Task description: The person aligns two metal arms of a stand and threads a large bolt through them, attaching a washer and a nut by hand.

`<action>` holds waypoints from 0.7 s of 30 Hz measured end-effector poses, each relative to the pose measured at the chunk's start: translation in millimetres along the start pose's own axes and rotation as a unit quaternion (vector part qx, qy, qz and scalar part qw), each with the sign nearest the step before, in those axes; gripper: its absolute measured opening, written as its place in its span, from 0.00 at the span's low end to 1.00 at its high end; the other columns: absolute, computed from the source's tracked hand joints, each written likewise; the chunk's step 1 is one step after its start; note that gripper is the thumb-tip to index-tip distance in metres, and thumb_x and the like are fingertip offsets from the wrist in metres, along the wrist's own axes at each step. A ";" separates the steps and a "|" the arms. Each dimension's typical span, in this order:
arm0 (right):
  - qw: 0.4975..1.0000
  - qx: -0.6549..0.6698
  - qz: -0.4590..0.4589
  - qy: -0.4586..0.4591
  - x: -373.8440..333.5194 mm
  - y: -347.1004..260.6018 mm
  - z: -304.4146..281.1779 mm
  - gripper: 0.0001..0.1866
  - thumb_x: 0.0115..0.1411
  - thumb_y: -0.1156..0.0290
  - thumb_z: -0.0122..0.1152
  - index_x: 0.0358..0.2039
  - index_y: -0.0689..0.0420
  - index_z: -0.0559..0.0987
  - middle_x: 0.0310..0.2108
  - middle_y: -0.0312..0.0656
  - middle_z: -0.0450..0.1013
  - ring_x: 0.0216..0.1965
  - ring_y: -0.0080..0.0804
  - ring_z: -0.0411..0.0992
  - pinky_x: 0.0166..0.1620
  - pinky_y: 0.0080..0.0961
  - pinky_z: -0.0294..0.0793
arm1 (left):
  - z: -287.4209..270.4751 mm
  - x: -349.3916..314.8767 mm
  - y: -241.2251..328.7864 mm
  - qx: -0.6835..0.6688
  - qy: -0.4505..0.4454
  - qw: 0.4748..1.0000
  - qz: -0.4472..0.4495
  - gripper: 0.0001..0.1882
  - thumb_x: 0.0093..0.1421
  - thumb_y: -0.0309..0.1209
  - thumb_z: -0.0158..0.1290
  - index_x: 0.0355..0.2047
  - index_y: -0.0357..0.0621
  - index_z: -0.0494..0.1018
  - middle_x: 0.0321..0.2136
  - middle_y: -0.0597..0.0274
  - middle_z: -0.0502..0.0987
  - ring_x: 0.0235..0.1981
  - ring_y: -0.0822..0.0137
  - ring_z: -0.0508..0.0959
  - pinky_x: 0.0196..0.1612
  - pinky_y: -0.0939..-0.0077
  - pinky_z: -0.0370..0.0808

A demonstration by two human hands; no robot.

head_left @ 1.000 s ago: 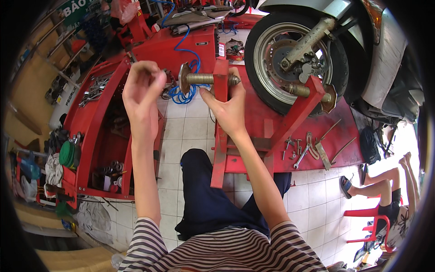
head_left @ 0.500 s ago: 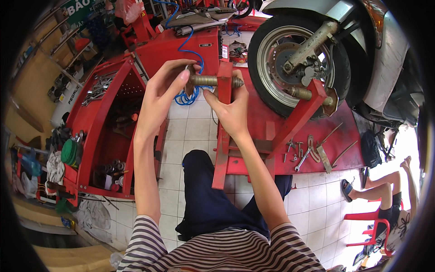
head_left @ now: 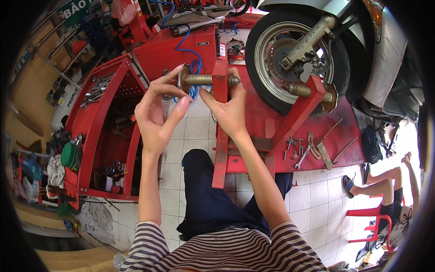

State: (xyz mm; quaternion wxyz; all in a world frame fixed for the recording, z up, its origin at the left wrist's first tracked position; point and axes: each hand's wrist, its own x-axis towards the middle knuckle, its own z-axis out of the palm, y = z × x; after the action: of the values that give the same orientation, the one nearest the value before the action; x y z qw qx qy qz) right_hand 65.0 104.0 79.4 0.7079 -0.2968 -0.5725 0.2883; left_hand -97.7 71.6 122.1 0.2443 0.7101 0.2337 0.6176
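Observation:
A threaded clamp screw (head_left: pixel 199 80) runs sideways through the top of a red metal post (head_left: pixel 220 97), its pointed tip sticking out on the right. On the screw's left end is a worn round disc (head_left: pixel 183 80). My left hand (head_left: pixel 154 119) is beside this disc with fingers apart, one fingertip close to its edge; whether it touches I cannot tell. My right hand (head_left: pixel 232 111) wraps round the post just below the screw, thumb on the left side and the other fingers mostly hidden behind. Across from it, a second red post (head_left: pixel 299 119) carries a matching screw (head_left: pixel 300 90).
A scooter's front wheel (head_left: pixel 260 68) stands on a red lift platform (head_left: pixel 253 97), where wrenches (head_left: pixel 304 156) and small parts lie. To the left is a red tool cabinet (head_left: pixel 86 149). A blue air hose (head_left: pixel 194 52) hangs behind. A person's legs (head_left: pixel 380 188) show at the right.
My left hand has loosened from the disc, spreading its fingers and dropping slightly down and left. The right hand stays round the post. The whole view has shifted slightly.

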 end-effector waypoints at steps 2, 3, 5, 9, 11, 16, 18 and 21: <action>1.000 -0.001 0.006 -0.001 0.3 -0.8 -0.5 0.18 0.50 0.76 0.68 0.37 0.59 0.67 0.27 0.41 0.76 0.31 0.25 0.76 0.37 0.27 0.74 | 1.0 -1.2 -0.1 0.040 -0.010 0.999 0.033 0.09 0.53 0.22 0.62 0.36 0.35 0.77 0.56 0.43 0.73 0.60 0.55 0.71 0.63 0.58 0.63; 1.000 -0.002 0.008 -0.001 0.2 -1.3 -0.4 0.18 0.50 0.76 0.68 0.37 0.59 0.67 0.27 0.41 0.76 0.31 0.25 0.75 0.37 0.27 0.74 | -0.1 -1.2 -0.7 0.071 -0.019 0.996 0.058 0.09 0.53 0.22 0.62 0.35 0.36 0.77 0.56 0.43 0.73 0.60 0.55 0.71 0.63 0.58 0.64; 1.000 -0.004 0.013 -0.001 -0.1 -1.1 -0.4 0.18 0.50 0.75 0.68 0.37 0.59 0.67 0.28 0.41 0.76 0.31 0.25 0.75 0.37 0.27 0.74 | -1.0 -1.8 -1.6 0.109 -0.029 0.990 0.089 0.09 0.52 0.22 0.62 0.35 0.36 0.78 0.56 0.43 0.73 0.60 0.55 0.72 0.62 0.58 0.64; 1.000 -0.003 0.019 -0.001 -0.3 -1.6 -0.6 0.18 0.50 0.75 0.68 0.37 0.59 0.67 0.28 0.42 0.76 0.31 0.25 0.75 0.37 0.27 0.74 | -0.6 -5.6 -5.8 0.125 -0.028 0.986 0.106 0.09 0.51 0.23 0.63 0.34 0.37 0.79 0.56 0.44 0.73 0.60 0.55 0.72 0.61 0.58 0.66; 1.000 -0.004 0.013 -0.002 -0.1 -0.2 -0.5 0.18 0.50 0.76 0.68 0.38 0.59 0.67 0.28 0.41 0.76 0.31 0.24 0.75 0.37 0.27 0.74 | 0.5 -8.2 -8.4 0.132 -0.027 0.984 0.113 0.09 0.51 0.23 0.63 0.33 0.37 0.79 0.56 0.44 0.73 0.60 0.54 0.71 0.61 0.58 0.66; 1.000 0.002 0.008 0.003 -0.3 -0.8 0.5 0.18 0.50 0.76 0.67 0.37 0.59 0.67 0.27 0.41 0.76 0.31 0.23 0.74 0.37 0.26 0.74 | 1.5 -8.7 -9.0 0.157 -0.038 0.976 0.144 0.10 0.53 0.23 0.61 0.36 0.37 0.78 0.54 0.44 0.75 0.59 0.55 0.72 0.61 0.58 0.66; 1.000 -0.005 0.001 0.002 -0.1 -1.0 0.5 0.18 0.50 0.76 0.67 0.37 0.59 0.67 0.27 0.41 0.76 0.31 0.23 0.74 0.37 0.26 0.74 | 2.9 -3.9 -6.7 0.077 0.016 0.989 0.125 0.08 0.60 0.25 0.55 0.39 0.36 0.75 0.48 0.46 0.78 0.56 0.58 0.74 0.59 0.60 0.67; 1.000 -0.011 0.008 -0.006 -0.4 1.0 -0.6 0.18 0.50 0.76 0.67 0.37 0.59 0.67 0.28 0.41 0.76 0.31 0.23 0.74 0.37 0.26 0.74 | 12.8 10.9 1.8 0.114 0.150 0.982 0.028 0.14 0.70 0.36 0.47 0.43 0.36 0.73 0.35 0.56 0.79 0.38 0.72 0.75 0.45 0.74 0.70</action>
State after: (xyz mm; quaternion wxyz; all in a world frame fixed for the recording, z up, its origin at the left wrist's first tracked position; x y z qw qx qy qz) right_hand 65.4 104.3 78.3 0.6992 -0.3071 -0.5772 0.2893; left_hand -83.5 76.4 130.0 0.1066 0.6386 0.3163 0.6934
